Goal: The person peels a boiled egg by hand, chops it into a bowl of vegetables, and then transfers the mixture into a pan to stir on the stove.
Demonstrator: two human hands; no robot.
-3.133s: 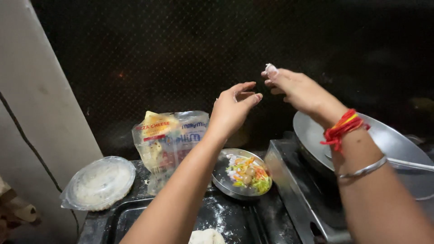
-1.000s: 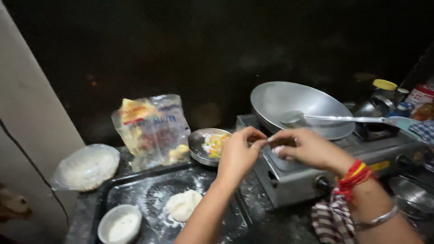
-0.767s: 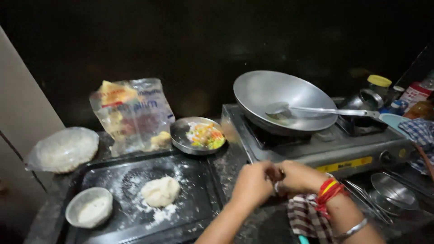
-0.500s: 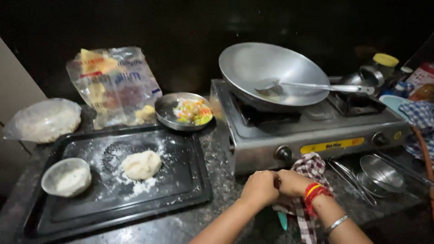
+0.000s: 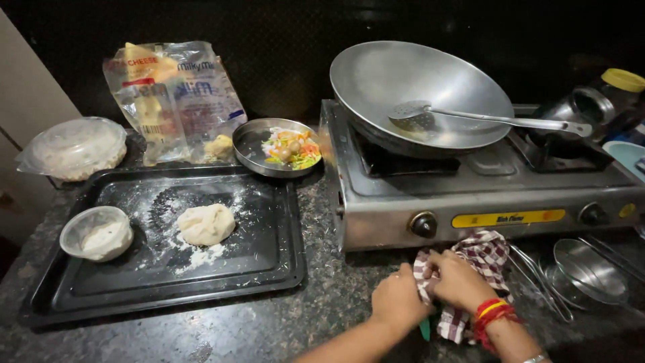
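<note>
My left hand [image 5: 398,304] and my right hand [image 5: 459,280] are both closed on a red-and-white checked cloth [image 5: 480,259] that lies on the dark stone counter in front of the gas stove [image 5: 484,191]. Red threads and a metal bangle circle my right wrist. A ball of dough [image 5: 205,224] rests in flour on a black tray [image 5: 269,265] to the left. A small bowl of flour [image 5: 97,233] sits on the same tray. A steel plate of chopped vegetables [image 5: 279,146] stands behind the tray.
A steel wok [image 5: 403,87] with a slotted ladle [image 5: 484,117] sits on the stove's left burner. A plastic packet [image 5: 171,97] and a lidded plastic bowl [image 5: 74,148] stand at the back left. A wire strainer [image 5: 591,272] and tongs lie right of the cloth.
My hands came down from near the wall, passed over the tray and plate, and now grip the checked cloth in front of the stove. The view has tilted down.
</note>
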